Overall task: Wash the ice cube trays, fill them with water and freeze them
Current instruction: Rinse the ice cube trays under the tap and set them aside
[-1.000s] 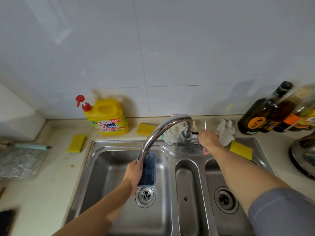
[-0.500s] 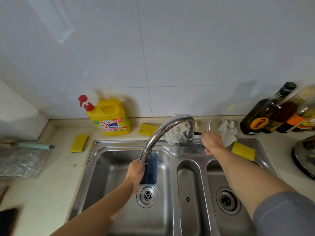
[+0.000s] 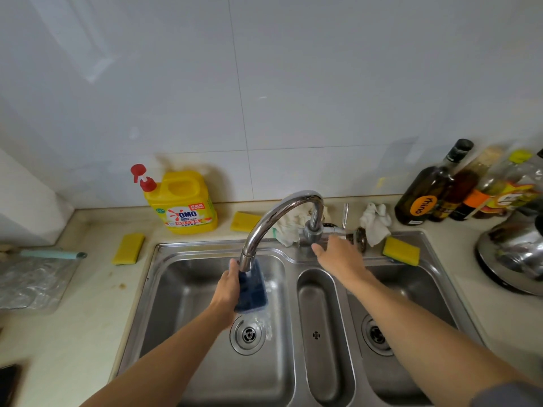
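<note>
Dark blue ice cube tray, held lengthwise under running faucet, water spilling off, over left basin

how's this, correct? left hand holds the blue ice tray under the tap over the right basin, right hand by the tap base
Wrong basin: the head view shows the left hand holding the blue ice tray under the tap over the left basin. The right hand is by the tap base.

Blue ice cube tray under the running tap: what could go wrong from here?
1. The left hand grips the blue plastic ice cube tray along one long edge only; wet, it could slip into the steel sink basin.
2. Water from the curved chrome tap hits the tray and spatters by the drain, so it could splash out.
</note>
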`<act>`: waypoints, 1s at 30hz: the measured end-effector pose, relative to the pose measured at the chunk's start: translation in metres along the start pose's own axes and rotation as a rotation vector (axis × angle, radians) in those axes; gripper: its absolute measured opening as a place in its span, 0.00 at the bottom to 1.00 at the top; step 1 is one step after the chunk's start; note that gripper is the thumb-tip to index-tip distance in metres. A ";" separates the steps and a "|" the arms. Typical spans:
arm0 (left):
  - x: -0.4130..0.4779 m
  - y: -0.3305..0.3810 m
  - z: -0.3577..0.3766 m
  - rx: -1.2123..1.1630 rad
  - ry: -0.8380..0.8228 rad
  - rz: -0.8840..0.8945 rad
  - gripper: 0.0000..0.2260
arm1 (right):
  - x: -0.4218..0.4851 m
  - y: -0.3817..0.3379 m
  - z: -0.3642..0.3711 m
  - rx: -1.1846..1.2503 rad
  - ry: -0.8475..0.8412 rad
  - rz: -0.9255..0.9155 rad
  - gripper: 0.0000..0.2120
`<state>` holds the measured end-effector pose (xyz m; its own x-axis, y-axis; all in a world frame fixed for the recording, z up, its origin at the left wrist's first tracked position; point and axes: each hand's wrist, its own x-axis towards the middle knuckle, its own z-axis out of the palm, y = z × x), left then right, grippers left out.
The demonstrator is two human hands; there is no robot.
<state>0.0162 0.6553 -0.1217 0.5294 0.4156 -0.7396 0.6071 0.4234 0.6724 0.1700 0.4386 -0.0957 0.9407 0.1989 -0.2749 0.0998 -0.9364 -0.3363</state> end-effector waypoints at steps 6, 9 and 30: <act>-0.006 0.003 0.000 -0.128 -0.097 -0.039 0.25 | -0.065 -0.059 0.019 0.315 -0.356 -0.227 0.29; -0.010 0.003 0.000 -0.171 -0.145 -0.069 0.26 | -0.085 -0.081 0.034 0.300 -0.466 -0.299 0.34; -0.015 -0.004 0.012 0.169 -0.012 0.151 0.25 | -0.116 -0.081 0.043 0.579 -0.455 -0.197 0.18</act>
<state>0.0125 0.6376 -0.1134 0.6279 0.4539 -0.6322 0.6108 0.2160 0.7617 0.0391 0.5038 -0.0749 0.6842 0.5634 -0.4630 -0.0521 -0.5955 -0.8016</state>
